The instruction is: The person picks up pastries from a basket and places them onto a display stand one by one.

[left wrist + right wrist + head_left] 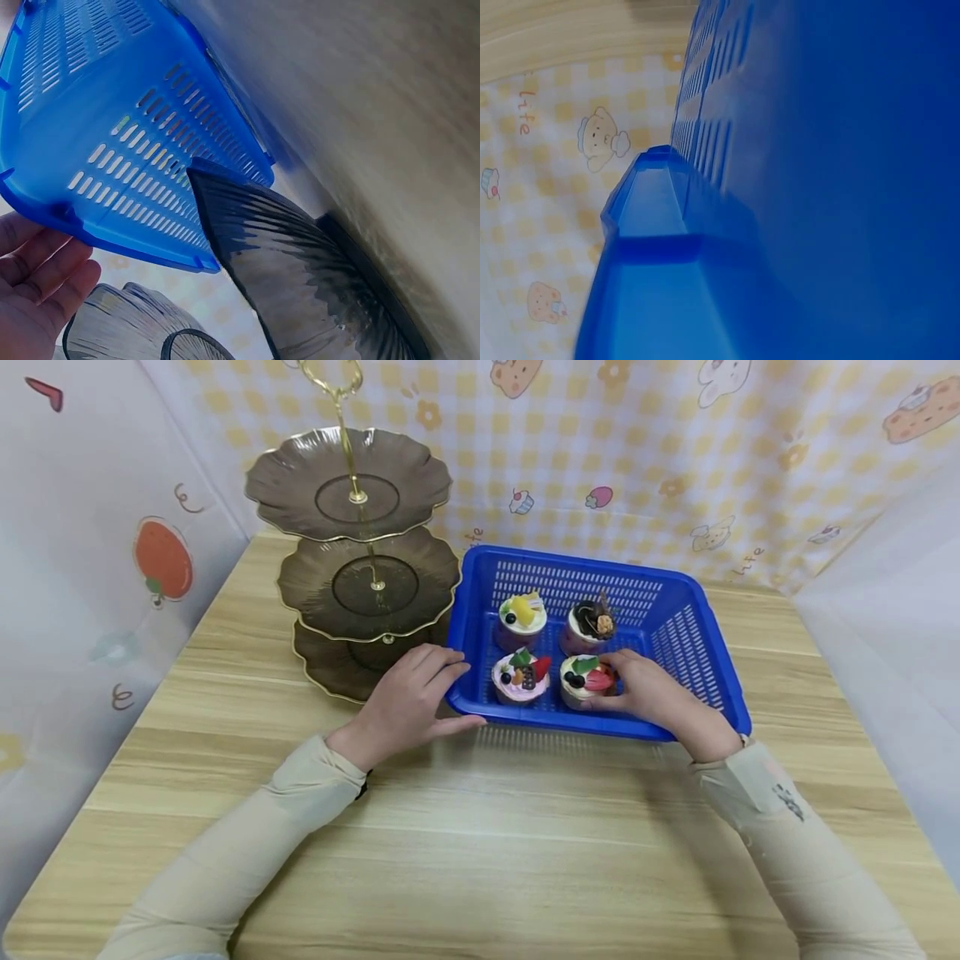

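Note:
A blue plastic basket (678, 652) on the table holds several cupcakes. My right hand (648, 693) reaches over its front rim and pinches the front-right cupcake (577, 695), which has cream, a strawberry slice and dark berries on top. Beside it stand a pink-cream cupcake (517, 692), a yellow-fruit cupcake (521, 614) and a chocolate-topped cupcake (587, 625). At the basket's left front corner, my left hand (408, 697) touches the rim with extended fingers (56, 274) and holds nothing. The right wrist view shows only the basket wall (780, 150) up close, without the hand.
A three-tier stand with dark scalloped plates (300, 585) and a gold handle (341, 410) rises left of the basket, close to its left rim. Behind the wooden table (480, 860) hangs a yellow checked cloth (637, 460).

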### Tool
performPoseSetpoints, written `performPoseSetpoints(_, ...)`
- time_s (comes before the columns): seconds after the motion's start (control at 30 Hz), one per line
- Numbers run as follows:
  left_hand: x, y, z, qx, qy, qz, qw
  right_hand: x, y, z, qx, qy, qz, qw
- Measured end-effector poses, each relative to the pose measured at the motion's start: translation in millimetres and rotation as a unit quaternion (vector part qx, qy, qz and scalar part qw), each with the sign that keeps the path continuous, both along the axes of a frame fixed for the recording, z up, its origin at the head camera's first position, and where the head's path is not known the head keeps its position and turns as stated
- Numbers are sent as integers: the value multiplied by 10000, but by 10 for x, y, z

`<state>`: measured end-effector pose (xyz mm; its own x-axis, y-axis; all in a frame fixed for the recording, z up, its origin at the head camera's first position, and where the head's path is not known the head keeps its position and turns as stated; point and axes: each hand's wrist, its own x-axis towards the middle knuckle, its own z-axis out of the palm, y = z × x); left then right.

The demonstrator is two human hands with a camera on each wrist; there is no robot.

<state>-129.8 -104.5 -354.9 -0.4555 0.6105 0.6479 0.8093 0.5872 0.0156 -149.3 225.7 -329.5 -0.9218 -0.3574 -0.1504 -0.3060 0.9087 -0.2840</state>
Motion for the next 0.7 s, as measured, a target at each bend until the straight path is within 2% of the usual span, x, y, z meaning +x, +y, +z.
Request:
performPoseSetpoints(0.27,-3,-4,-16,76,104,44,9999,-26,-6,-3,104,-128,61,9998)
performPoseSetpoints(0.53,7,1,-22,20,149,46,9999,-14,-5,-33,100,251,193,9994)
performPoseSetpoints(0.7,16,6,-14,-6,120,83,9999,-16,2,-45,136,343,154,9992)
